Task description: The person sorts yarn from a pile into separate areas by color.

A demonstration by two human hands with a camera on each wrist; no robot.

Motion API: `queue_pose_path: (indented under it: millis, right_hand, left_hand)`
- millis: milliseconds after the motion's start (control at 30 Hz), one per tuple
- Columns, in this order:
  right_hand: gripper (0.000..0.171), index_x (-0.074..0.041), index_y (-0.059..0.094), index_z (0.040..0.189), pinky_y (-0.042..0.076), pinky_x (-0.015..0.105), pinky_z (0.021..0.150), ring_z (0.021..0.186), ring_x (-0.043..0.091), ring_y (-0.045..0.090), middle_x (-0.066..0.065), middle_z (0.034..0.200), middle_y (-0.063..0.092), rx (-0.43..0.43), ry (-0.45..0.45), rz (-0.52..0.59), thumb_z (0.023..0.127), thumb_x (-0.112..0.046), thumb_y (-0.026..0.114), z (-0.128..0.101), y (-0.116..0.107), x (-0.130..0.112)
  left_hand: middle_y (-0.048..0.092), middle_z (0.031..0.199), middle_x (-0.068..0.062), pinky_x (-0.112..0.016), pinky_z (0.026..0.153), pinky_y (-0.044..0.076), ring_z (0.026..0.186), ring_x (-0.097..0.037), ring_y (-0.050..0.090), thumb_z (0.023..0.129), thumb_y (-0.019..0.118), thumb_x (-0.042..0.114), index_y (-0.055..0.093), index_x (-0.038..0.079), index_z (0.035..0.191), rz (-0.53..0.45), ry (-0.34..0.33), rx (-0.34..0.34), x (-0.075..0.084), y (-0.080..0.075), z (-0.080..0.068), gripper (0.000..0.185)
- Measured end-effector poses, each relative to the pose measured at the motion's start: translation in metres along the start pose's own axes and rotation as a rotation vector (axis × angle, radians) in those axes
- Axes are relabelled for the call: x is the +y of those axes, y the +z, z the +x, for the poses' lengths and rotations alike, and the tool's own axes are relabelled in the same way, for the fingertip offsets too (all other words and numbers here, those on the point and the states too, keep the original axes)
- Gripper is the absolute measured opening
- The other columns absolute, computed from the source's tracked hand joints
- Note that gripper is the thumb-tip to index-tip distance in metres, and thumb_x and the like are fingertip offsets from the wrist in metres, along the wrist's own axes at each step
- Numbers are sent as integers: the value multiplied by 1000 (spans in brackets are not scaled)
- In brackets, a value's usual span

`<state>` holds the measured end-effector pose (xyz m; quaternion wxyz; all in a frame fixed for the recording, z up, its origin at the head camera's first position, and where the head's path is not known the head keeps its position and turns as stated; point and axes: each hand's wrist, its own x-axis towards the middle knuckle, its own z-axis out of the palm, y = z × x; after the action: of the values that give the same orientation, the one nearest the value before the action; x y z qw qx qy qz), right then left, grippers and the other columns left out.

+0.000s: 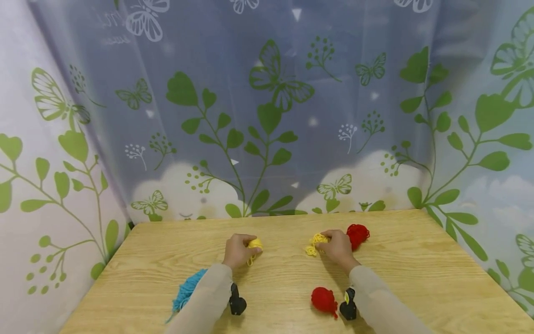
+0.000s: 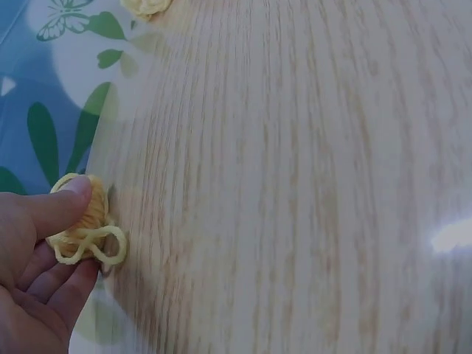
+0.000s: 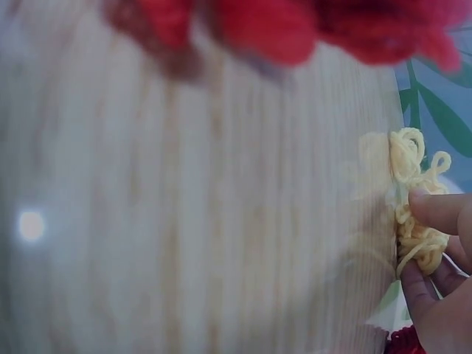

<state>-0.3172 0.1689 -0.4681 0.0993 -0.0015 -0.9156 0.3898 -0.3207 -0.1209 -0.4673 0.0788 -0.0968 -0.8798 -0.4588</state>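
Observation:
My left hand (image 1: 238, 252) grips a small wound ball of yellow yarn (image 1: 256, 243) between thumb and fingers, near the middle of the table. A short loop hangs from that ball; in the left wrist view the thumb (image 2: 63, 210) lies over the strands. On the right, my right hand (image 1: 337, 248) pinches a loose, tangled bundle of yellow yarn (image 1: 319, 239), part of which spreads onto the table. In the right wrist view the tangle (image 3: 420, 240) sits between thumb and fingers. The two yellow pieces lie apart, with no strand visible between them.
A loose red yarn bundle (image 1: 358, 235) lies just beyond my right hand. A red yarn ball (image 1: 323, 299) sits nearer me, by the right wrist camera (image 1: 348, 305). Blue yarn (image 1: 187, 290) lies partly under my left sleeve. A patterned curtain (image 1: 267, 139) stands behind the wooden table (image 1: 283, 278).

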Motion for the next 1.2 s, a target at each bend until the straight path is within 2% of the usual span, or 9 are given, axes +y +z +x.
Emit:
queue_pose_path:
  millis: [367,633,867,1033,1200]
  right_hand:
    - [39,7,66,116,53,45,83,104,37,61,23,115,65,-45,48,46,82,-10,74,2,-11,-10]
    - [40,5,64,120,55,38,79,101,32,63,22,116,65,-50,-2,126,85,-13,72,12,-12,-36]
    - [39,3,65,120,57,30,71,95,28,65,19,109,68,-59,-35,207,84,-9,74,13,6,-70]
    - [37,2,66,119,57,32,74,98,30,65,19,111,67,-50,-31,266,83,-6,74,10,27,-87]
    - [34,4,66,116,57,36,79,100,31,65,19,111,67,8,-39,340,84,-4,73,3,55,-98]
  left_hand:
    - [72,100,-17,-32,73,58,91,-29,69,76,80,6,71,-4,108,-37,-21,-4,-1,0,1,35]
    - [71,101,-19,-34,76,58,94,-32,69,77,79,5,70,-5,109,-45,-5,-4,0,-4,-1,34]
    - [71,101,-19,-32,74,58,92,-31,69,78,78,4,70,-6,110,-59,-26,-7,0,-5,-1,34]
    - [72,99,-18,-33,74,58,91,-30,69,78,79,6,71,-5,108,-59,-39,-9,1,-4,0,34]
    - [72,99,-17,-35,74,58,89,-29,69,78,79,9,72,-4,106,-37,-47,-6,-1,-2,-1,32]
